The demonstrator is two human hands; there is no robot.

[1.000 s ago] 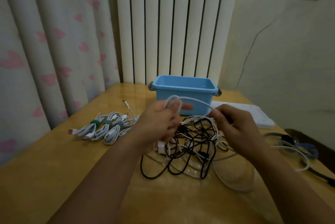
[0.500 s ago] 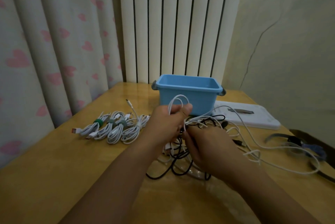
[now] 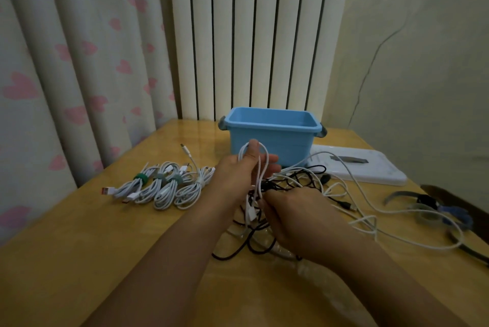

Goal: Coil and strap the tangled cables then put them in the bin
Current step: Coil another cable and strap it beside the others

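Note:
My left hand (image 3: pixel 239 173) holds loops of a white cable (image 3: pixel 258 165) wound over its thumb and fingers, just in front of the blue bin (image 3: pixel 272 138). My right hand (image 3: pixel 293 210) grips the same white cable lower down, over a tangle of black and white cables (image 3: pixel 299 181) on the wooden table (image 3: pixel 79 247). The white cable's loose length (image 3: pixel 370 202) trails to the right across the table. Several coiled, strapped white cables (image 3: pixel 164 187) lie in a row at the left. The bin looks empty from here.
A white flat board (image 3: pixel 370 168) lies right of the bin. Loose straps (image 3: pixel 428 207) sit at the table's right edge. A curtain hangs at the left and a radiator stands behind the bin. A wall is at the right.
My right hand came in from the right to just below my left hand, laying another loop of white cable onto it. The trailing cable slid across the table's right side.

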